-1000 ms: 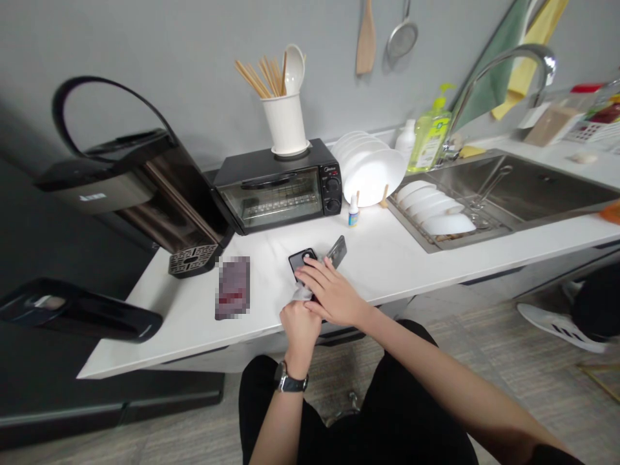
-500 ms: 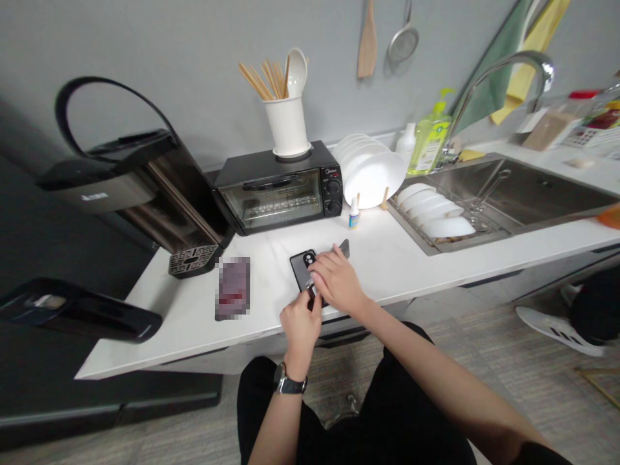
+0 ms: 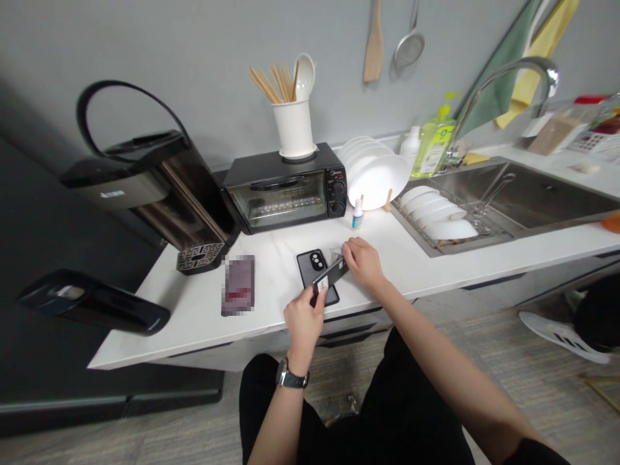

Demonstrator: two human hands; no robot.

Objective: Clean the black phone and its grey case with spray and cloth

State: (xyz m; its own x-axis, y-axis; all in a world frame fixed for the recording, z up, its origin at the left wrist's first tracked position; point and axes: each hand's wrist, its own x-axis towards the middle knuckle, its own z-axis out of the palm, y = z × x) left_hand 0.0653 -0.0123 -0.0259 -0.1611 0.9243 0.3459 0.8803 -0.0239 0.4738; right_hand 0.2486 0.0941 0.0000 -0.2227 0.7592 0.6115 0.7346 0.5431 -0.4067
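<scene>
In the head view, we hold a dark slab [image 3: 333,273], phone-like in shape, between both hands above the white counter [image 3: 271,261]. Our left hand [image 3: 305,316], a watch [image 3: 292,376] on its wrist, is closed narrowly on the near end, thumb and forefinger pinching it. Our right hand [image 3: 364,261] is curled in on the far end, fingers bunched together. The slab is tilted, and near our left fingertips it bears a white label [image 3: 323,282] whose print is too small for us to read.

Behind and partly under the slab, a black-rimmed phone case [image 3: 308,267] with round camera openings lies on the counter; we cannot tell whether a phone sits inside it. To its left, well apart, lies a purplish pouch [image 3: 237,284], pixelated, so any writing there is lost to us.

Farther back, the toaster oven [image 3: 288,197] reads "Midea" above its knobs. The tall dark dispenser [image 3: 159,187] carries pale lettering, too blurred to make out. Near the plates [image 3: 372,181] stands a small white bottle [image 3: 357,216] with a blue label, and by the sink a yellow-green pump bottle [image 3: 433,145] has a label we cannot read.
</scene>
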